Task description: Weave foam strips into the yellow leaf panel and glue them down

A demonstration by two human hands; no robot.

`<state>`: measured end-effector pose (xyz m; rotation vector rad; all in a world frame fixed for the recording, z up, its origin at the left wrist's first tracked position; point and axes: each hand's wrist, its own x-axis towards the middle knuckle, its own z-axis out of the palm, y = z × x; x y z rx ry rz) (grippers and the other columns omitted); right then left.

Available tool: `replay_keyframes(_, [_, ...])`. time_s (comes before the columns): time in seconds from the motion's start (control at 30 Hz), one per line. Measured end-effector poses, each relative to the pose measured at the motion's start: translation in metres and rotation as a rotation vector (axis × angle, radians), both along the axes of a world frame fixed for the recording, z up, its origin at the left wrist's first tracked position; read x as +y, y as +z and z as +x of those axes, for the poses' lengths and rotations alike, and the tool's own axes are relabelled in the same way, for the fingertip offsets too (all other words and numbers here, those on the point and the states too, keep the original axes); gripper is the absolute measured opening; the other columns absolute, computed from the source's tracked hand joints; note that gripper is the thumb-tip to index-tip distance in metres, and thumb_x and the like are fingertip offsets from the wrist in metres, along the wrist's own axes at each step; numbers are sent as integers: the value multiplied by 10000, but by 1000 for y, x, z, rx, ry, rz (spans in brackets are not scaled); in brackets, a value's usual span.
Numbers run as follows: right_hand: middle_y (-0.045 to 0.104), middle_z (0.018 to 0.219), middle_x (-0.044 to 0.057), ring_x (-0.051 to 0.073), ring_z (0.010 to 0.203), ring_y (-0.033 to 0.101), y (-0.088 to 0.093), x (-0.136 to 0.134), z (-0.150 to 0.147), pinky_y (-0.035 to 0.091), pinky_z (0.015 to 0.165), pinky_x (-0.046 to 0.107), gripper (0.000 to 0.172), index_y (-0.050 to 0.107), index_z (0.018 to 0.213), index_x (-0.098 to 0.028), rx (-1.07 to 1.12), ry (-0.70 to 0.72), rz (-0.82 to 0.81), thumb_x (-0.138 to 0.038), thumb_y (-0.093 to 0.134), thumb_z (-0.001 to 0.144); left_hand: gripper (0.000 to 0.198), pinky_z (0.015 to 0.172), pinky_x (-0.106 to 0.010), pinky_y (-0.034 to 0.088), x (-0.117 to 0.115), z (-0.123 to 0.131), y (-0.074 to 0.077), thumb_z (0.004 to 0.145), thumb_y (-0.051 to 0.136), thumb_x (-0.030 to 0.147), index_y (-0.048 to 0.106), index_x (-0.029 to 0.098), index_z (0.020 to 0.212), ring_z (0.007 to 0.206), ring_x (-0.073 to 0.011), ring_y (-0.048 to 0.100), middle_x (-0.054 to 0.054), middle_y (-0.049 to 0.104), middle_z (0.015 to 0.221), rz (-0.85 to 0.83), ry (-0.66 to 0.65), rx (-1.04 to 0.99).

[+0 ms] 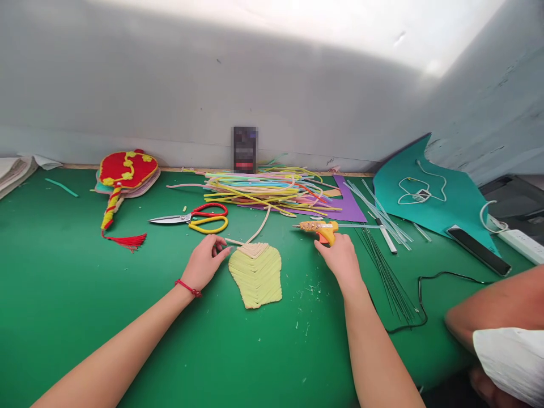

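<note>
My left hand (206, 258), with a red cord bracelet at its wrist, is beside the top left of a leaf-shaped panel (256, 277). The panel is made of yellow-green chenille stems laid in a V pattern, with a cream tip at the top. Curled fingers and thumb close on the end of a cream chenille stem (234, 242); the exact contact is partly hidden. A second cream strand (262, 224) curves up from the tip toward the pile. To the right, my right hand (342, 258) grips the handle of a yellow glue gun (318, 226), its nozzle pointing left.
Red-and-yellow-handled scissors (191, 217) lie left of a chenille-stem pile (263, 190). A tasselled red fan (127, 170) is at far left. Purple sheet (352, 201), glue sticks (385, 215), thin wires (389, 277), black cord (420, 294), phone (478, 249) and another person's arm (501, 300) occupy the right.
</note>
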<state>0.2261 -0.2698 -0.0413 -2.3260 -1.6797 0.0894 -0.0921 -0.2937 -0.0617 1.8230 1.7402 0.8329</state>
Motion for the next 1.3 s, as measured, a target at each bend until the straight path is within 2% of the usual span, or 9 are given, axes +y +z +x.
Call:
replay_keyframes(0.17, [522,985,157,290,951,497,-11,8,12,397,759,361,487,554,1029,-95,-25,-49,4,-484,532,737,262,626,-266,442,18,-10,-2,782,522,367,584,188,963,629,-128,521,-23,600,859,15,34,-26])
replay_keyframes(0.37, [525,983,167,297,946,501,-10,8,11,404,753,377,523,569,1024,-99,-35,-64,-10,-534,529,735,174,644,-270,425,25,-14,-5,774,521,352,640,228,802,712,-165,566,-6,663,826,18,-13,47])
replay_keyframes(0.53, [532,1002,177,313,972,498,-9,7,12,409,756,384,588,575,1041,-98,-26,-59,-44,-599,490,744,190,601,-256,415,25,-16,-3,749,556,361,651,214,823,641,-142,535,-15,611,808,24,-72,75])
replay_keyframes(0.67, [530,1030,184,321,1008,483,-9,6,11,408,766,380,635,545,1102,-92,-24,-66,-51,-607,513,732,176,573,-257,393,24,-14,-1,759,541,352,642,209,739,623,-139,512,-9,558,768,36,-71,135])
replay_keyframes(0.83, [519,1032,195,329,995,480,-8,3,7,395,765,404,666,531,1099,-89,-66,-93,1,-638,505,723,178,627,-264,421,22,-11,2,754,548,361,629,204,726,708,-150,540,-16,585,799,81,-45,-30])
replay_keyframes(0.97, [508,1053,194,315,989,470,-2,-1,7,379,781,416,532,541,1061,-111,-83,-81,162,-562,449,794,172,597,-252,427,18,-6,9,747,562,357,626,199,721,733,-149,545,-21,590,803,100,-110,-183])
replay_keyframes(1.03, [532,1015,166,285,953,490,3,-2,4,387,778,401,451,565,1001,-131,7,-27,243,-520,430,817,163,593,-253,426,14,-3,13,750,563,343,628,198,711,709,-142,538,-17,586,788,96,-145,-197])
replay_keyframes(1.13, [592,908,105,209,811,542,8,-2,-9,424,742,347,388,592,897,-159,346,125,303,-505,434,821,165,599,-255,425,10,1,18,757,565,337,634,196,705,704,-141,534,-20,590,779,92,-188,-186])
replay_keyframes(1.3, [643,847,80,171,700,572,2,-7,-48,446,552,272,471,586,1019,-154,938,380,67,-547,480,781,160,578,-255,412,8,4,18,777,571,322,654,199,719,653,-131,510,-19,582,761,105,-270,-139])
